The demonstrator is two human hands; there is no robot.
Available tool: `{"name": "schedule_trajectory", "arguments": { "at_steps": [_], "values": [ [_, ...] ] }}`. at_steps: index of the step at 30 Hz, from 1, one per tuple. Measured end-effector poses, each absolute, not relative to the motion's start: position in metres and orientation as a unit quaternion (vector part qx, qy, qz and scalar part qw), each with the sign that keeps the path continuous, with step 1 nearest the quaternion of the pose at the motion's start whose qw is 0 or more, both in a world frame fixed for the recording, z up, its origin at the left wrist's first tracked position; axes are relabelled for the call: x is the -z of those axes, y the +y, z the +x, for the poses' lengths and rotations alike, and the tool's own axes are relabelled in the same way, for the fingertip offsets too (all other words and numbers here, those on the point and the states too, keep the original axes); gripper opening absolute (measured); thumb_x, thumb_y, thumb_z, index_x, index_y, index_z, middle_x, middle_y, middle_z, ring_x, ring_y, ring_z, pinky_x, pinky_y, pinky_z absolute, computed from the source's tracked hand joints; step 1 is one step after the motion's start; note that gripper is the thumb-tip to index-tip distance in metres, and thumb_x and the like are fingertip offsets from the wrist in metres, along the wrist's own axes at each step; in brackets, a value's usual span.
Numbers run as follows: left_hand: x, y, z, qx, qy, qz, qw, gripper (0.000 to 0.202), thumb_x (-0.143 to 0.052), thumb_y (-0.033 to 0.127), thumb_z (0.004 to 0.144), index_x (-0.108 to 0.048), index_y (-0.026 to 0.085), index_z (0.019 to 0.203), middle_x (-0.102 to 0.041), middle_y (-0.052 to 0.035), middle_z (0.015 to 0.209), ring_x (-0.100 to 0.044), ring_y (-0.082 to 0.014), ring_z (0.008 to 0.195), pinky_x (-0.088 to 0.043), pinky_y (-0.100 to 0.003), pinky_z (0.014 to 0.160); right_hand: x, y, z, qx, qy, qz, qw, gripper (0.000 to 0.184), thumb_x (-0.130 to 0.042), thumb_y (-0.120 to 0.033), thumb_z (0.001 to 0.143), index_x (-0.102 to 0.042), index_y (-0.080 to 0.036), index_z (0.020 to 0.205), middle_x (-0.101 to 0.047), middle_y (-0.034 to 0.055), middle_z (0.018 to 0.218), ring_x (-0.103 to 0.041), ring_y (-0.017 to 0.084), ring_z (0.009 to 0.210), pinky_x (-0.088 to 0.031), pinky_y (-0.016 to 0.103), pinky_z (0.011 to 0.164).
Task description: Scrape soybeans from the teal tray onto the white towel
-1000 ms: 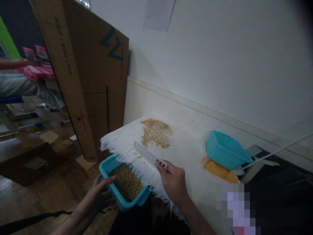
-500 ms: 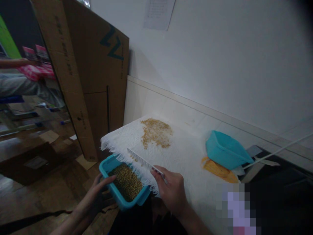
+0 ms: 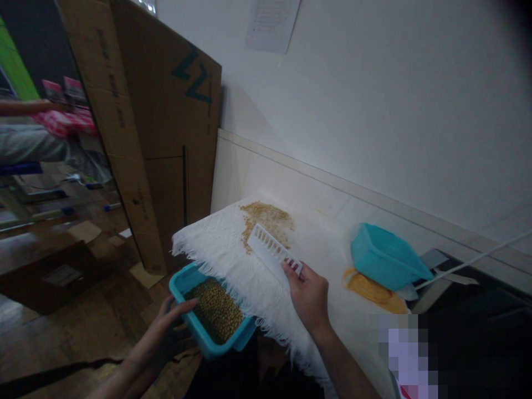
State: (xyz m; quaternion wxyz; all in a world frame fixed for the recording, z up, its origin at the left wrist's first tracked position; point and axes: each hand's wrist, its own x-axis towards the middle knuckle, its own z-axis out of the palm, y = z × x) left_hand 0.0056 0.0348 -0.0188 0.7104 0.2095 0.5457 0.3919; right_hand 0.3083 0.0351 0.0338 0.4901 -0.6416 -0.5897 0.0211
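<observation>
Right hand [image 3: 310,293] pinches the white slotted plastic scraper [image 3: 272,252] at its near end, blade over the tan bean pile [image 3: 266,220]; left hand [image 3: 160,332] cups the bean-filled teal plastic tray [image 3: 210,316] below the pile.

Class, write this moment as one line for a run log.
left hand: holds teal tray of beans | right hand: holds white scraper by bean pile | white cloth under pile

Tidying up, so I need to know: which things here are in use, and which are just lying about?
In use: left hand holding bean-filled teal tray; right hand holding white slotted scraper; bean pile; white cloth.
Lying about: tilted teal tray, yellow item beside it, cardboard box, paper on wall.
</observation>
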Motion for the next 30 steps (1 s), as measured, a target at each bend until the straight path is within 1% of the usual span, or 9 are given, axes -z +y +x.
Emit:
{"name": "schedule_trajectory", "arguments": {
  "at_steps": [3, 7, 12, 15, 19, 22, 26, 30],
  "values": [
    [0.021, 0.034, 0.006, -0.398, 0.539, 0.213, 0.712, 0.084, -0.090, 0.046, 0.081, -0.047, 0.035, 0.153, -0.073, -0.0052, 0.108, -0.080, -0.0291, 0.086, -0.065, -0.043, 0.080, -0.031, 0.035, 0.308, -0.010, -0.588, -0.638, 0.496, 0.045, -0.062, -0.053, 0.104, -0.084, -0.016, 0.090, -0.083, 0.0089, 0.072, -0.076, 0.023, 0.062, -0.053, 0.026, 0.058],
    [0.025, 0.036, 0.006, -0.403, 0.537, 0.207, 0.711, 0.085, -0.091, 0.045, 0.079, -0.048, 0.035, 0.152, -0.074, -0.0063, 0.110, -0.080, -0.0292, 0.085, -0.064, -0.043, 0.077, -0.030, 0.032, 0.308, -0.006, -0.589, -0.638, 0.496, 0.046, -0.062, -0.054, 0.105, -0.084, -0.017, 0.089, -0.082, 0.0085, 0.069, -0.075, 0.023, 0.060, -0.052, 0.026, 0.057],
    [0.026, 0.038, 0.005, -0.394, 0.549, 0.202, 0.708, 0.097, -0.094, 0.048, 0.078, -0.041, 0.035, 0.158, -0.073, -0.0097, 0.118, -0.082, -0.0335, 0.093, -0.066, -0.050, 0.087, -0.028, 0.029, 0.309, -0.018, -0.587, -0.642, 0.493, 0.043, -0.063, -0.052, 0.105, -0.084, -0.016, 0.091, -0.081, 0.0071, 0.068, -0.074, 0.021, 0.058, -0.050, 0.026, 0.056],
    [0.026, 0.039, 0.004, -0.396, 0.548, 0.201, 0.709, 0.098, -0.094, 0.048, 0.078, -0.041, 0.036, 0.159, -0.073, -0.0107, 0.122, -0.082, -0.0335, 0.094, -0.066, -0.049, 0.087, -0.026, 0.027, 0.307, -0.019, -0.589, -0.641, 0.493, 0.043, -0.064, -0.052, 0.104, -0.084, -0.016, 0.089, -0.079, 0.0053, 0.065, -0.073, 0.021, 0.056, -0.049, 0.025, 0.055],
    [0.027, 0.039, 0.005, -0.395, 0.550, 0.203, 0.707, 0.092, -0.092, 0.047, 0.080, -0.044, 0.036, 0.157, -0.074, -0.0100, 0.116, -0.081, -0.0330, 0.092, -0.066, -0.048, 0.083, -0.027, 0.026, 0.305, -0.014, -0.594, -0.637, 0.492, 0.044, -0.064, -0.052, 0.104, -0.084, -0.016, 0.087, -0.076, 0.0039, 0.061, -0.070, 0.020, 0.052, -0.046, 0.025, 0.053],
    [0.031, 0.040, 0.004, -0.397, 0.548, 0.204, 0.708, 0.094, -0.094, 0.050, 0.077, -0.046, 0.036, 0.156, -0.075, -0.0080, 0.111, -0.081, -0.0319, 0.088, -0.066, -0.047, 0.082, -0.030, 0.023, 0.303, -0.019, -0.595, -0.636, 0.492, 0.043, -0.065, -0.051, 0.104, -0.084, -0.016, 0.087, -0.075, 0.0040, 0.060, -0.070, 0.020, 0.051, -0.047, 0.025, 0.052],
    [0.033, 0.041, 0.004, -0.398, 0.545, 0.203, 0.709, 0.102, -0.098, 0.053, 0.070, -0.046, 0.038, 0.156, -0.075, -0.0081, 0.114, -0.081, -0.0335, 0.092, -0.065, -0.046, 0.082, -0.031, 0.016, 0.301, -0.028, -0.597, -0.632, 0.493, 0.041, -0.065, -0.050, 0.105, -0.085, -0.017, 0.092, -0.078, 0.0051, 0.064, -0.072, 0.020, 0.053, -0.050, 0.025, 0.053],
    [0.030, 0.040, 0.004, -0.400, 0.544, 0.205, 0.709, 0.098, -0.098, 0.053, 0.070, -0.047, 0.036, 0.153, -0.075, -0.0087, 0.114, -0.082, -0.0338, 0.092, -0.065, -0.046, 0.082, -0.028, 0.012, 0.301, -0.031, -0.598, -0.626, 0.500, 0.044, -0.065, -0.052, 0.104, -0.085, -0.016, 0.092, -0.078, 0.0043, 0.063, -0.071, 0.018, 0.051, -0.051, 0.023, 0.052]
  ]
}}
